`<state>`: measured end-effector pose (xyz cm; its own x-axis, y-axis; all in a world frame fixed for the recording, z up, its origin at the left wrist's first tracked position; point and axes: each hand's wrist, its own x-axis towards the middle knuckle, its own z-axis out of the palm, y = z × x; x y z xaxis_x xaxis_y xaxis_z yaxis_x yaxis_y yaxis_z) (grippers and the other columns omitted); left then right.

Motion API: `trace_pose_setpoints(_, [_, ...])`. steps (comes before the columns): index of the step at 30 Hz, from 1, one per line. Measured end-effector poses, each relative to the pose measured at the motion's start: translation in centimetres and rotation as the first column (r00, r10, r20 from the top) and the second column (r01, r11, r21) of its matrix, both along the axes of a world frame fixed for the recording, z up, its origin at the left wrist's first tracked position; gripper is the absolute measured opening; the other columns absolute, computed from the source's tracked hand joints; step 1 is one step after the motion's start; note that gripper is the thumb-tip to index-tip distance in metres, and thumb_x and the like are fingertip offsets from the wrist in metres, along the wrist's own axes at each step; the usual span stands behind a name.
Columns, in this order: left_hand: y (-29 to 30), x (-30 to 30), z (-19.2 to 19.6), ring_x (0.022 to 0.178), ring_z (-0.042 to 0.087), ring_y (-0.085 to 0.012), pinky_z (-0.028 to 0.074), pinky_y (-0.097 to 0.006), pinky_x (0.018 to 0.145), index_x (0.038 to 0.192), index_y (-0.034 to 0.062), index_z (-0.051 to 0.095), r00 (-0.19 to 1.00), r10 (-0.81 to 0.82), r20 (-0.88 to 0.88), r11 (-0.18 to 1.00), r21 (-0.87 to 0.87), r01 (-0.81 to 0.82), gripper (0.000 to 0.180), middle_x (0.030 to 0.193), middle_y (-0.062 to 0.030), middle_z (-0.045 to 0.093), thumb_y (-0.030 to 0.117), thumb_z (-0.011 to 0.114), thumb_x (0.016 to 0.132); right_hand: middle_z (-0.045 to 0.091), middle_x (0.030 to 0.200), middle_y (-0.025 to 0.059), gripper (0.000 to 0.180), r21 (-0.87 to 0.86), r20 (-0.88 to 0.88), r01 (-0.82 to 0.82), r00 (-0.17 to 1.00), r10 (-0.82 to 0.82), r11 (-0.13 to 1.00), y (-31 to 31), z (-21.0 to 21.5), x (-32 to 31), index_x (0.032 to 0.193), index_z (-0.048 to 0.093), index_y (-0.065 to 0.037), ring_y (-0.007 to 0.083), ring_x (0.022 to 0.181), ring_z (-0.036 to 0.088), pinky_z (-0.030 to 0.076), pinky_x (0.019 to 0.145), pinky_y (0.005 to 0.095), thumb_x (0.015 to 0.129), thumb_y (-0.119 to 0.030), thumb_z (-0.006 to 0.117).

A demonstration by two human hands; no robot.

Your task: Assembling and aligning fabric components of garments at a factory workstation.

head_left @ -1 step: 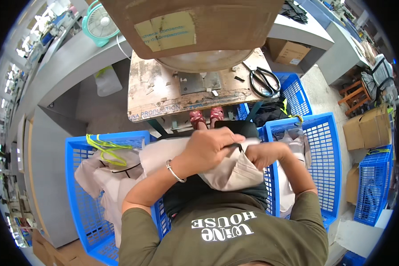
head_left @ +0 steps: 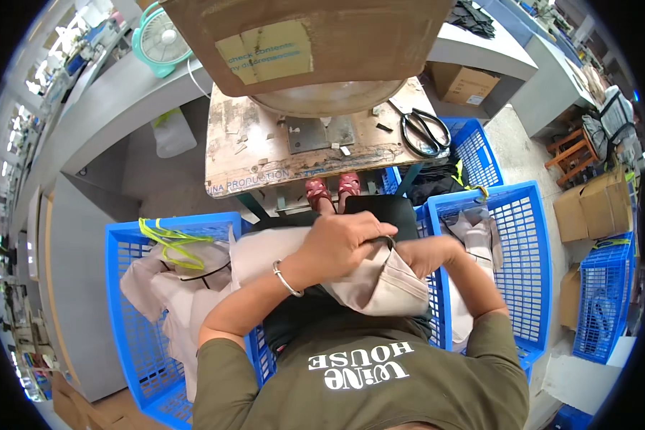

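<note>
A pale beige fabric piece [head_left: 394, 292] with a short black edging strip [head_left: 388, 241] lies across my lap. My left hand [head_left: 342, 242], a silver bangle on its wrist, is closed on the cloth beside the black strip, thumb and fingers pinched together. Close by on the right, my right hand [head_left: 430, 254] has its fingers curled at the open fold of the same fabric. Its fingertips are partly hidden by the cloth and slightly blurred.
Blue plastic baskets stand at my left [head_left: 115, 301] and right [head_left: 543, 279], both holding similar beige cloth. Ahead is a worn wooden table [head_left: 236, 154] with black-handled scissors [head_left: 424, 134], a metal plate [head_left: 315, 136] and scraps. A cardboard-covered machine part [head_left: 365, 43] overhangs it.
Both hands stay at the same fold of cloth. The fabric's lower edge has dropped slightly toward me, and my left hand has shifted a little.
</note>
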<state>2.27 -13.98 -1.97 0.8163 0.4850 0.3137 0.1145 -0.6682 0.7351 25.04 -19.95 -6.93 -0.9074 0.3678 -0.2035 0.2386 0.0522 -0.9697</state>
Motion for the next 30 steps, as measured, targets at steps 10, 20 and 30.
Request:
trace_pose_setpoints(10, [-2.9, 2.6, -6.9, 0.083, 0.067, -0.0285, 0.053, -0.039, 0.069, 0.103, 0.0140, 0.071, 0.970, -0.111, -0.217, 0.993, 0.013, 0.116, 0.021, 0.091, -0.0060, 0.068, 0.022, 0.063, 0.086, 0.056, 0.131, 0.0133, 0.062, 0.250, -0.129, 0.944, 0.251, -0.959, 0.214, -13.2, -4.0, -0.3, 0.133, 0.051, -0.001, 0.0279, 0.123, 0.052, 0.036, 0.106, 0.0369, 0.083, -0.035, 0.069])
trace_pose_setpoints(20, [-3.7, 2.0, -2.0, 0.084, 0.066, -0.0323, 0.051, -0.039, 0.074, 0.105, 0.0072, 0.070, 0.953, -0.260, -0.154, 0.951, -0.211, 0.225, 0.027, 0.093, -0.0127, 0.069, 0.029, 0.062, 0.091, 0.048, 0.142, 0.0135, 0.082, 0.708, -0.150, 0.667, 0.462, -0.874, 0.232, -11.6, -0.7, -1.1, 0.140, 0.046, -0.005, 0.0277, 0.133, 0.044, 0.026, 0.114, 0.0444, 0.070, -0.027, 0.083])
trace_pose_setpoints(30, [1.6, -3.1, 2.3, 0.081, 0.062, -0.0102, 0.048, -0.026, 0.076, 0.106, 0.0030, 0.069, 0.989, -0.133, -0.062, 0.759, -0.648, 0.061, 0.027, 0.090, -0.0058, 0.071, 0.025, 0.067, 0.091, 0.069, 0.089, 0.0121, 0.025, 0.682, -0.225, 0.647, 0.629, -0.744, 0.341, -4.2, 3.9, -1.7, 0.104, 0.068, -0.005, 0.0296, 0.077, 0.068, 0.053, 0.069, 0.0357, 0.079, -0.005, 0.072])
